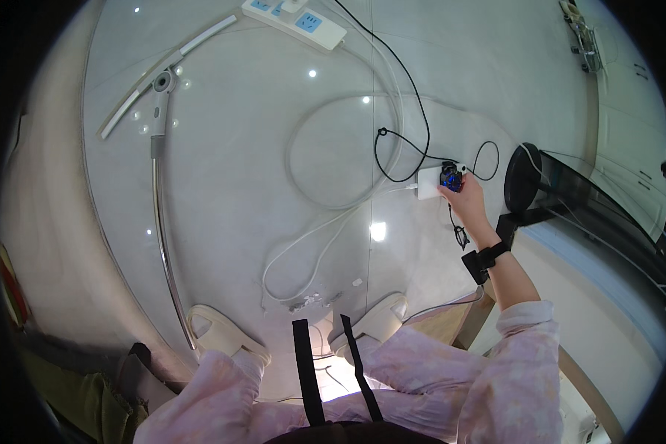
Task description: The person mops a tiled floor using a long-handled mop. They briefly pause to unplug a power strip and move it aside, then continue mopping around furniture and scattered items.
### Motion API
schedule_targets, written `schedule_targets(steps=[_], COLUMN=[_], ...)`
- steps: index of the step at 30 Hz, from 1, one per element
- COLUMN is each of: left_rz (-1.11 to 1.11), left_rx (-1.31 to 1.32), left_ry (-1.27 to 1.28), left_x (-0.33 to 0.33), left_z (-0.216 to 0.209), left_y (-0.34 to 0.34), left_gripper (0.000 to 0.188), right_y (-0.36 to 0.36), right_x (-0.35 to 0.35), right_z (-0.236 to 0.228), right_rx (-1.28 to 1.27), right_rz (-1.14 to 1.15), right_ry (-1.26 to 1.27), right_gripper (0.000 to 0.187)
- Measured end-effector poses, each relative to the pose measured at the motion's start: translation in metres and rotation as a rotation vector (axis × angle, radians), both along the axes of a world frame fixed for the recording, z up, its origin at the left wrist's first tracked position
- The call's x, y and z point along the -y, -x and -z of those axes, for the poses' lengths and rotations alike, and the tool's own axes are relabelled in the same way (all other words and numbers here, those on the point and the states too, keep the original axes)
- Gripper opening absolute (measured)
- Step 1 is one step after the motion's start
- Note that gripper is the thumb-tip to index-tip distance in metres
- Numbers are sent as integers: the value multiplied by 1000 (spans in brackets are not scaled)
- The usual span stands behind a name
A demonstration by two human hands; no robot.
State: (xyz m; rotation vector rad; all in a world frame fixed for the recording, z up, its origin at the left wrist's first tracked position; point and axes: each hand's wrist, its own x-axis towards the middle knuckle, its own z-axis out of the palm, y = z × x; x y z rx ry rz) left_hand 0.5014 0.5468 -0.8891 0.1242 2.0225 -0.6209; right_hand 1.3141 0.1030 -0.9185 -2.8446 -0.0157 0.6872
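My right hand (468, 203) reaches to the floor, its thumb and fingers closed round a small black device with blue lights (451, 177). The black device rests against a flat white rectangular device (428, 183), partly covering it. A white cable plugs into the white device's left end. A thin black cable (426, 111) runs from the far side to these devices, with a loop to their right and a small bundle (461, 237) hanging nearer me. A black strap with a box (485, 257) sits round my right wrist. My left hand is out of the picture.
A white power strip (303, 26) lies at the far side. On the left is a lamp with a metal pole (160, 214) and a long white head (137, 89). White cable loops (292, 148) cover the middle floor. A dark screen (607, 200) stands at right.
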Motion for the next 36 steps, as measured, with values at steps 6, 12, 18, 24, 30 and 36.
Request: schedule_targets(steps=[6, 12, 18, 24, 30, 36], left_rz=[27, 115, 1019, 2142, 2655, 2530], left_rx=[25, 56, 304, 1150, 1041, 705], left_ry=[6, 30, -157, -928, -1203, -2046], left_x=[-12, -44, -113, -115, -85, -60], left_z=[15, 20, 8, -82, -57, -5], left_y=[-1, -17, -248, -568, -770, -861], left_gripper=[27, 26, 24, 13, 58, 58], right_y=[9, 10, -15, -42, -34, -1], right_x=[-4, -8, -37, -65, -29, 41], right_z=[-18, -80, -158, -224, -266, -297], right_rx=[47, -7, 66, 137, 213, 345], right_rz=[-34, -13, 22, 12, 174, 243], right_ry=[-89, -236, -396, -532, -608, -518], right_gripper=[42, 31, 26, 27, 29, 30])
